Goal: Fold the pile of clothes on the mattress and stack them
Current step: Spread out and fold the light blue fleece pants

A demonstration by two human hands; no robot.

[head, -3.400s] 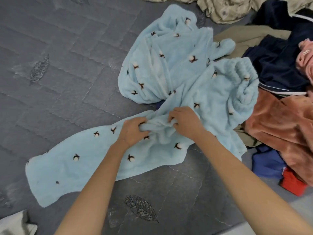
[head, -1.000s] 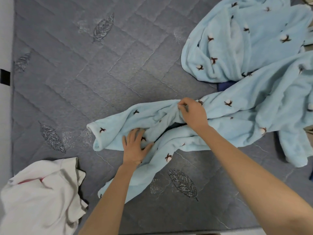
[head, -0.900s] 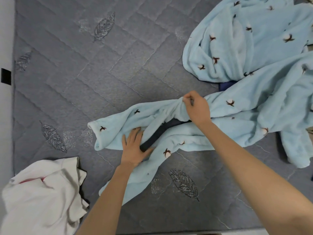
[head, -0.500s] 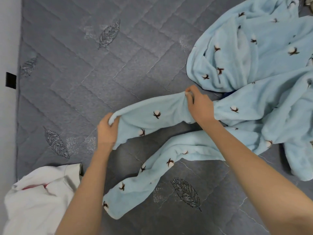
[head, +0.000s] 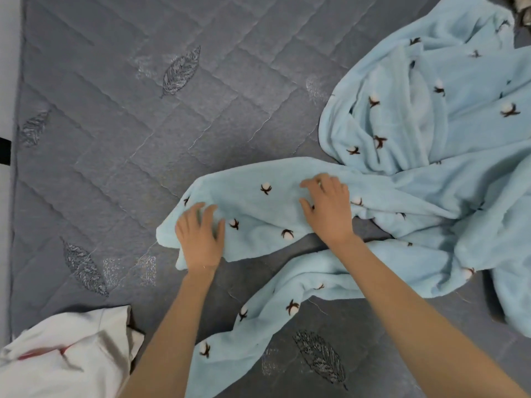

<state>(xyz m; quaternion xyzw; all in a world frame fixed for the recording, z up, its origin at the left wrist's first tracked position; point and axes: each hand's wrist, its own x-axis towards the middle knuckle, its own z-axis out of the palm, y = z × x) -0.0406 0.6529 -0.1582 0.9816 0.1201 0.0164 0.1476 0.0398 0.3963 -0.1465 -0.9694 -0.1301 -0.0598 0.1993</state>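
Note:
A light blue fleece garment [head: 416, 179] with small cotton-flower prints sprawls over the right half of the grey quilted mattress [head: 143, 139]. One long part of it lies flattened across the middle, a second runs toward the bottom edge. My left hand [head: 199, 235] rests flat on the flattened part's left end, fingers spread. My right hand [head: 327, 206] lies on the same part further right, fingers slightly bent and pressing the cloth down. Neither hand holds a fold.
A crumpled white garment [head: 66, 357] with a red trim lies at the bottom left corner. The mattress's left edge [head: 15, 168] borders a pale surface. A scrap of patterned cloth [head: 521, 10] shows at the top right.
Half a second ago both hands pinched and held up the blue part between them. It has been laid down and both hands have let go and lie on top of it.

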